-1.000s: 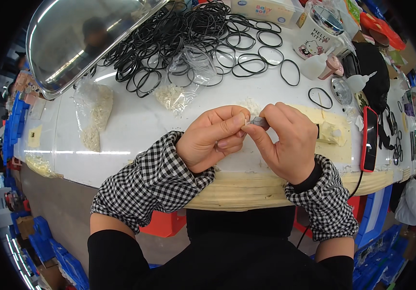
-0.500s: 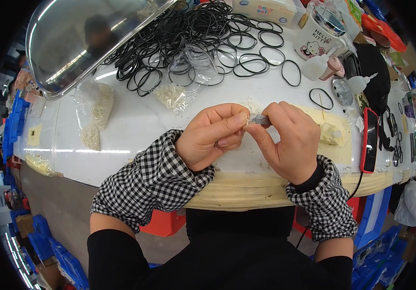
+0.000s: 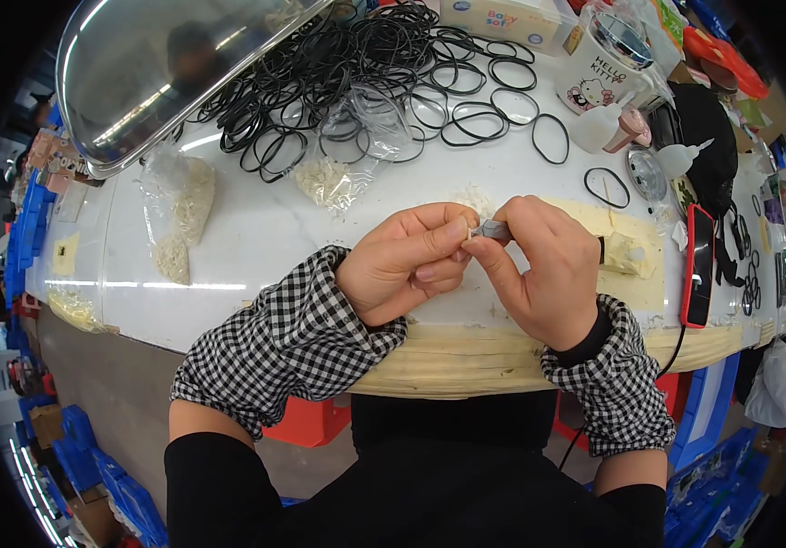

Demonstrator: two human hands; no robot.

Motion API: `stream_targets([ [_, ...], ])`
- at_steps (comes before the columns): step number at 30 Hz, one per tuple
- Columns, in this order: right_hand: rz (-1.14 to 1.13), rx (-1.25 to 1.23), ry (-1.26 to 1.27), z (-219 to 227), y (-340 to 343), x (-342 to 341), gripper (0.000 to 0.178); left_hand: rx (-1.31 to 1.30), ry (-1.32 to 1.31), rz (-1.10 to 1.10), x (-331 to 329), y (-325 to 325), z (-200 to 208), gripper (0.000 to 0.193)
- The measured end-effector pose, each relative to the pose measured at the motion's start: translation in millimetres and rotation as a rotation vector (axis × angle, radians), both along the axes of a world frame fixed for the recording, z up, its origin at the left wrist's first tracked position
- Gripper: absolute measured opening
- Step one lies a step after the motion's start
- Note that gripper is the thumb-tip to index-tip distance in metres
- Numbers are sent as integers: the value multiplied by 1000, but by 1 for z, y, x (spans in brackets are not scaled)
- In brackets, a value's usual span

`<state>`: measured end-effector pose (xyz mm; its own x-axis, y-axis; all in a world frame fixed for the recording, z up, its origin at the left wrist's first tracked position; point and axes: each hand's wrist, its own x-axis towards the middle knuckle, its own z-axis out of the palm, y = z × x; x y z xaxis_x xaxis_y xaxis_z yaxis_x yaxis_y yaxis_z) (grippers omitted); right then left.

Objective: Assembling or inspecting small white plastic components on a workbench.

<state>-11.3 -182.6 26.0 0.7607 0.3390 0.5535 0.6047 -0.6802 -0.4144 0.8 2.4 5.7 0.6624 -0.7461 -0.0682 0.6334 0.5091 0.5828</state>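
My left hand (image 3: 408, 260) is closed in a pinch, thumb against forefinger, on a tiny whitish piece (image 3: 473, 234) mostly hidden by the fingertips. Facing it, my right hand (image 3: 550, 269) grips a short grey blade-like tool (image 3: 492, 230) between thumb and fingers. The tool's tip meets the piece at the left fingertips. Just beyond the hands lies a small heap of off-white bits (image 3: 473, 198). Farther left, a clear plastic bag (image 3: 331, 183) lies with similar pieces in it. Both forearms wear black-and-white checked sleeves (image 3: 274, 333).
Black rubber rings (image 3: 338, 73) are heaped at the back, beside a shiny metal tray (image 3: 137, 73). Another filled clear bag (image 3: 194, 201) stands left. On the right are a yellow taped block (image 3: 628, 256), a red-edged phone (image 3: 700, 265) with a cable, and a white cup (image 3: 598, 78).
My left hand has shifted slightly right and my right hand slightly left, still meeting at the piece. The metal tray's lower edge has moved up a little.
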Motion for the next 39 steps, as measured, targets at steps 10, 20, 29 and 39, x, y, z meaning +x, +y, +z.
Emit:
stream_targets([
  [10, 36, 76, 81, 0, 4, -2, 30, -73, 47, -25, -2, -1, -2, 22],
  [20, 40, 89, 60, -2, 3, -1, 28, -86, 94, -23, -3, -2, 1, 19],
  [29, 54, 81, 86, 0, 2, -2, 29, -68, 81, -22, -3, -2, 2, 15],
  [39, 43, 82, 68, 1, 3, -2, 27, -87, 108, -21, -3, -2, 2, 15],
])
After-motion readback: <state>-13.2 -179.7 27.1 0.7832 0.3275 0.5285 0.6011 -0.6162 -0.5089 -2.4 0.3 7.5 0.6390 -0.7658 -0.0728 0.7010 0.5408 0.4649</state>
